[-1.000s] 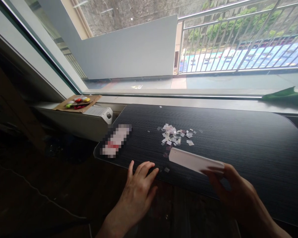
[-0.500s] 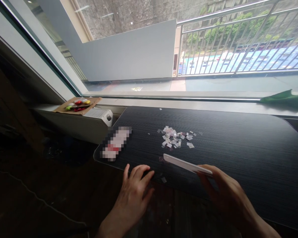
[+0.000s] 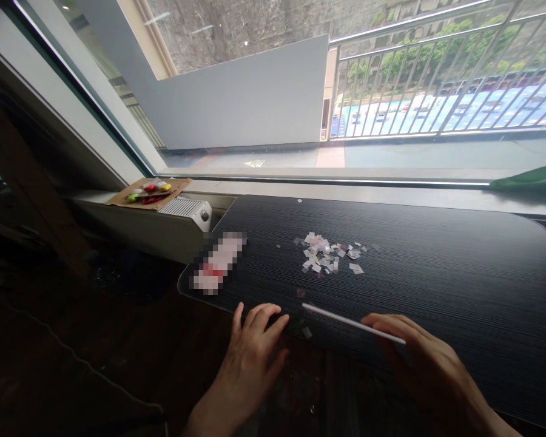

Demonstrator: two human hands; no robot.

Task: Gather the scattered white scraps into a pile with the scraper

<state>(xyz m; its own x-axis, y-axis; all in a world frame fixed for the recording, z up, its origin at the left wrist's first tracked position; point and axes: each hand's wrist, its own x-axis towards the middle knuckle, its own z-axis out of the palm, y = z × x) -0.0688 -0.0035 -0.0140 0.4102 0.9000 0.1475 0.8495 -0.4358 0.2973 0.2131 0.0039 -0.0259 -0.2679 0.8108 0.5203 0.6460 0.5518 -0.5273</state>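
Note:
My right hand (image 3: 418,346) grips a thin, flat white strip (image 3: 341,318) by its right end. Its edge faces me, so I cannot tell what kind of thing it is. The strip points left over the front of the black table (image 3: 428,267). At the table's front edge, my left hand (image 3: 257,334) has its fingers spread and holds nothing. Beyond the strip lies a loose heap of small whitish paper-like pieces (image 3: 321,249). One stray piece (image 3: 306,332) lies near the front edge, between my hands.
A blurred-out pink and white item (image 3: 221,261) lies at the table's left end. Past it are a white slotted box (image 3: 188,209) and cardboard (image 3: 118,197) with colourful small things. A window sill (image 3: 391,182) runs along the back, with green cloth-like material (image 3: 532,179) at right.
The white strip has come nearer to me and turned more edge-on, with my right hand lower. My left hand has kept its pose. The whole view has shifted slightly.

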